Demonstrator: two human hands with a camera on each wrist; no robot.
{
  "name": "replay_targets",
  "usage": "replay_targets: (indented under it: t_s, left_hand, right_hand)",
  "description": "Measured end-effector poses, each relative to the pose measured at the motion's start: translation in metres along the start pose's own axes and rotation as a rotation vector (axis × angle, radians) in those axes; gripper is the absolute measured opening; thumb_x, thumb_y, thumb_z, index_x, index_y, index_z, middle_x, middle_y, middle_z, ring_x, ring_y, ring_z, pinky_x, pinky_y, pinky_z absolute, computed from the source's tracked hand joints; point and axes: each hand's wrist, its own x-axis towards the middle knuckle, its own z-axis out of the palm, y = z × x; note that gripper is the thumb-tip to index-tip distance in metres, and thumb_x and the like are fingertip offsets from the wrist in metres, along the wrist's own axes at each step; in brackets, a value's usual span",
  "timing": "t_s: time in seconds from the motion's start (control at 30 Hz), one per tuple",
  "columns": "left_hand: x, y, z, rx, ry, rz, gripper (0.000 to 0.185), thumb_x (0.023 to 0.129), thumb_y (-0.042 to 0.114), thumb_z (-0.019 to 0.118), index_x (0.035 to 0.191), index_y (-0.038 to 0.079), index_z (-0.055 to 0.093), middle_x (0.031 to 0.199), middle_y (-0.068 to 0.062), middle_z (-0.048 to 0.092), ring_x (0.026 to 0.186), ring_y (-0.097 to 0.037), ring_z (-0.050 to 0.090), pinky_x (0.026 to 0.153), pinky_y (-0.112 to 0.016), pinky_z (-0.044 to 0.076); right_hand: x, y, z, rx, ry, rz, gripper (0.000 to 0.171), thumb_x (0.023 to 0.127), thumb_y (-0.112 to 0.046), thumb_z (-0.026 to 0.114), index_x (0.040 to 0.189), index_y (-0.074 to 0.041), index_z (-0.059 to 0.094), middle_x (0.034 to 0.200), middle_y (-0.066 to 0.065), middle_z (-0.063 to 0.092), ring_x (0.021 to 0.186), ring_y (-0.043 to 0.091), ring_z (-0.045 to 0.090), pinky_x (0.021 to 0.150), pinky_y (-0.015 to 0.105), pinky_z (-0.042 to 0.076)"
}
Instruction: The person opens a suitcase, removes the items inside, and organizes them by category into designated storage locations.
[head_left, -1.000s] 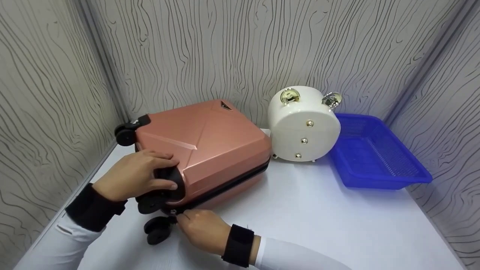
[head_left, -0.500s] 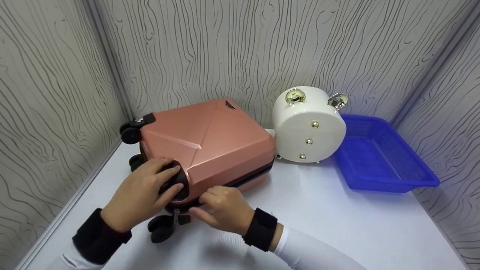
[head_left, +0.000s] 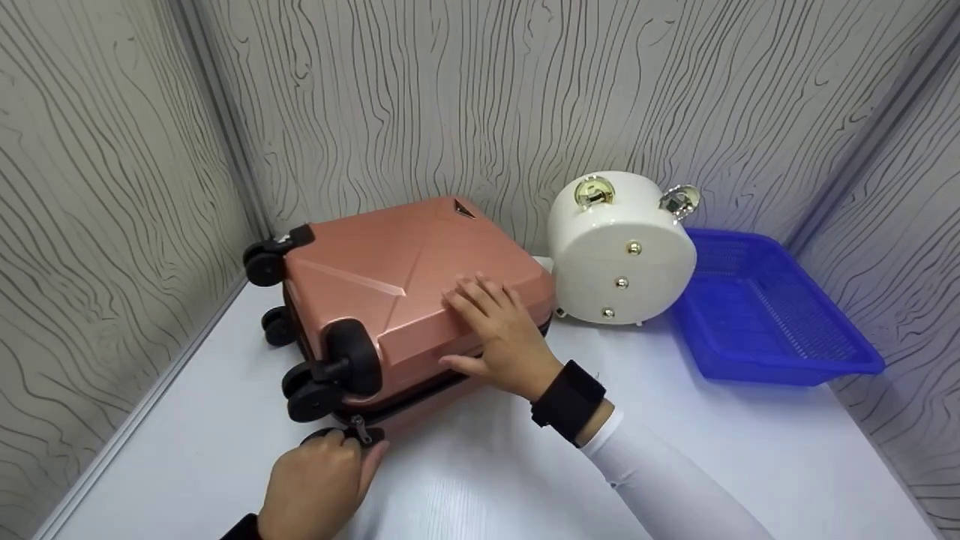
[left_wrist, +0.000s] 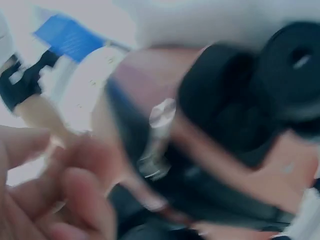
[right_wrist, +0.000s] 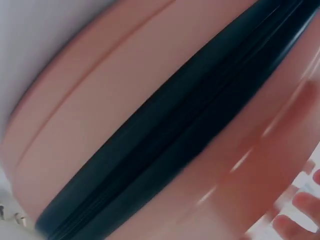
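A rose-pink hard-shell suitcase [head_left: 405, 277] lies flat on the white table [head_left: 675, 450], with its black wheels [head_left: 352, 367] toward me and to the left. My right hand [head_left: 487, 322] rests flat on the lid near the front edge, fingers straight and spread. My left hand [head_left: 356, 444] is at the near corner below the wheels and pinches the metal zipper pull [head_left: 361, 431]. The left wrist view is blurred; it shows the zipper pull [left_wrist: 157, 132] beside a black wheel [left_wrist: 292, 70]. The right wrist view shows the pink suitcase shell [right_wrist: 100, 110] and its black zipper band [right_wrist: 175, 140] close up.
A white round case [head_left: 622, 259] with gold clasps stands right of the suitcase against the back wall. A blue mesh basket [head_left: 772, 315] lies at the far right. Patterned walls close in the left, back and right sides.
My left hand let go of the wheel and dropped to the zipper pull at the near corner. My right hand left that pull and moved up onto the lid.
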Motion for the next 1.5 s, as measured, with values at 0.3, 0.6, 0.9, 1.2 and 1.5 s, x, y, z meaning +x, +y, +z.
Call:
replay_targets:
  t_s: [0.3,0.6,0.9,1.2,1.5]
  left_hand:
    - [0.018,-0.027,-0.001,-0.041,0.453,0.081,0.058,0.113,0.044,0.049,0.066,0.009,0.053,0.062,-0.004,0.050,0.050,-0.020,0.043,0.043,-0.031,0.033]
    - [0.041,-0.057,-0.023,-0.344,0.115,-0.222,0.046,0.094,0.018,0.083,0.129,-0.009,0.069,0.118,-0.026,0.073,0.107,-0.042,0.074,0.087,-0.060,0.062]
    - [0.048,-0.056,-0.019,-0.434,0.102,-0.165,0.022,0.090,0.011,0.086,0.106,-0.003,0.077,0.095,-0.012,0.077,0.085,-0.025,0.076,0.072,-0.048,0.063]
    - [0.061,-0.012,-0.010,-0.383,0.148,-0.079,0.024,0.090,0.023,0.086,0.095,0.000,0.079,0.081,-0.008,0.075,0.068,-0.022,0.072,0.060,-0.040,0.059]
    - [0.074,0.016,-0.004,-0.410,0.067,-0.013,0.029,0.096,0.030,0.081,0.102,0.002,0.081,0.088,-0.007,0.078,0.075,-0.023,0.076,0.066,-0.041,0.061]
  right_hand:
    - [-0.002,0.003,0.005,0.010,-0.052,0.021,0.077,0.092,-0.049,0.083,0.153,-0.010,0.060,0.157,0.019,0.059,0.150,0.049,0.050,0.122,0.073,0.036]
    - [-0.007,-0.005,0.006,-0.045,-0.002,0.087,0.074,0.092,-0.053,0.082,0.151,-0.014,0.062,0.153,0.018,0.063,0.145,0.049,0.054,0.121,0.068,0.042]
    - [-0.009,0.000,0.006,-0.012,0.009,0.087,0.072,0.094,-0.045,0.083,0.151,-0.010,0.061,0.152,0.023,0.061,0.145,0.053,0.052,0.122,0.063,0.043]
    - [-0.014,0.050,-0.004,0.140,-0.152,0.066,0.076,0.099,-0.037,0.079,0.163,-0.008,0.049,0.170,0.022,0.043,0.161,0.050,0.033,0.130,0.061,0.030]
    - [-0.022,0.067,-0.013,0.078,-0.178,0.127,0.071,0.103,-0.031,0.073,0.163,-0.004,0.046,0.169,0.025,0.043,0.158,0.050,0.038,0.129,0.061,0.033]
